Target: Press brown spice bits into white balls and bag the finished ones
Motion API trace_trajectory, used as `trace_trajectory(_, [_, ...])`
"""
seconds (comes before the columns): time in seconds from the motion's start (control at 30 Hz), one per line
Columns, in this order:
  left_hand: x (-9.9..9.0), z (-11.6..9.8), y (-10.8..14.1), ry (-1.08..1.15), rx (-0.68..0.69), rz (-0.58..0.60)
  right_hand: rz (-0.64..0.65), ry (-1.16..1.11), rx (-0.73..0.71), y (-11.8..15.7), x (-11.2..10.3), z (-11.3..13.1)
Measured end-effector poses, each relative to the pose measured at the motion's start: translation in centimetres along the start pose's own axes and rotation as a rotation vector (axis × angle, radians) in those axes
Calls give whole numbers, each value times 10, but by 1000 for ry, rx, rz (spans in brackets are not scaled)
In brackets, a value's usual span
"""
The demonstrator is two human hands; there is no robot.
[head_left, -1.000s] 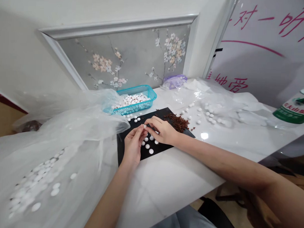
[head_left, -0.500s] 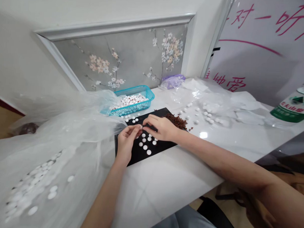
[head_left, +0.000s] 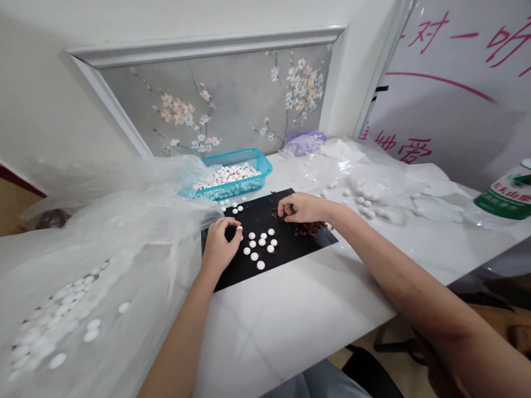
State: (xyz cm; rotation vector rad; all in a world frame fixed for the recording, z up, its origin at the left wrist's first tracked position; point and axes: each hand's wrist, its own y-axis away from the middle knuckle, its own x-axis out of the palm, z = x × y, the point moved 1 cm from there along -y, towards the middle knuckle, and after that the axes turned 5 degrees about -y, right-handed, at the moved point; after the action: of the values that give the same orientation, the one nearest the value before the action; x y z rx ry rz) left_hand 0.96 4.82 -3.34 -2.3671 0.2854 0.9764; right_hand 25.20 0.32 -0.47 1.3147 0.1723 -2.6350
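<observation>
Clear, crumpled plastic sheeting (head_left: 151,218) spreads over the left of the white table (head_left: 261,332), with a band of white discs (head_left: 68,299) and a few separate ones showing in it. Its upper right part reaches the left end of a blue basket (head_left: 265,164), which is filled with small white pieces mixed with reddish-brown bits and stands behind the black mat (head_left: 246,265). At the mat's left side, the left hand (head_left: 219,247) pinches a white piece (head_left: 240,228) between thumb and fingertips. To its right, a loose group of white pieces (head_left: 262,242) lies on the mat, some with brown bits at their edges. Farther right, the right hand (head_left: 306,207) is at the brown pile (head_left: 310,228), its fingers bent inward; whether they grip any of it cannot be told. Behind the right hand lies a purple bag (head_left: 304,143). More white pieces (head_left: 364,205) lie right of the mat, near and partly under thin clear plastic (head_left: 392,174). At the far right stands a green-labelled bottle (head_left: 512,193).
</observation>
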Motion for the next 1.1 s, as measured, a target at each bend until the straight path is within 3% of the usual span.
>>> trace_trajectory(0.23, [-5,9,-6,-163,79,22,41,-9,-20,-4,2,-6])
trace_trajectory(0.43, [-2,21,-16,-315,61,108,-111,38,-58,-3,2,2])
trace_trajectory(0.63, [5,14,-21,-416,114,202,-239,90,-121,-2,5,12])
trace_trajectory(0.87, [3,14,-23,-385,170,131,-339,125,-134,-2,11,17])
trace_trajectory(1.1, [1,13,-19,-253,136,64,-440,135,-179,-3,20,22])
